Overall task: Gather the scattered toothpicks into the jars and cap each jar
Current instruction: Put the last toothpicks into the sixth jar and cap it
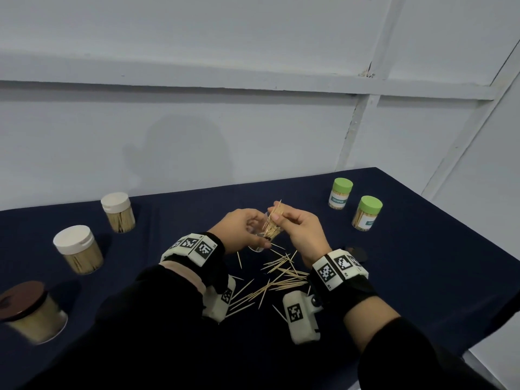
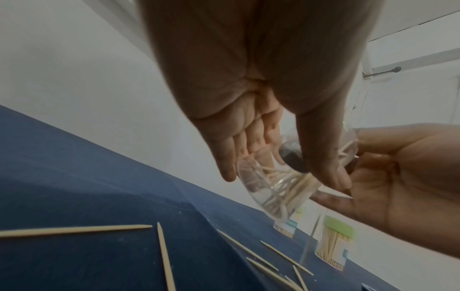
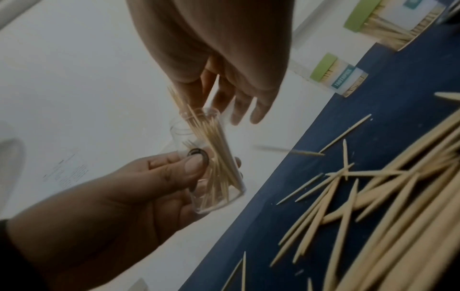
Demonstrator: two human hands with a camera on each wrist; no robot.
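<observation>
My left hand (image 1: 257, 235) grips a small clear jar (image 1: 271, 230), tilted, above the dark blue tablecloth (image 1: 422, 263). In the left wrist view its fingers and thumb wrap the jar (image 2: 271, 196) near the base. My right hand (image 1: 278, 215) pinches a bundle of toothpicks (image 1: 275, 209) standing in the jar's mouth, their tips sticking out. The right wrist view shows the jar (image 3: 216, 177) partly filled, with the bundle (image 3: 181, 102) beside my right fingers (image 3: 239, 106). Several loose toothpicks (image 1: 281, 280) lie scattered on the cloth under my wrists.
Two white-lidded jars (image 1: 118, 212) (image 1: 77, 249) and a brown-lidded jar (image 1: 28, 311) stand at the left. Two green-lidded jars (image 1: 340, 192) (image 1: 367, 212) stand at the right. A dark round cap (image 1: 356, 253) lies by my right wrist. A grey wall runs behind the table.
</observation>
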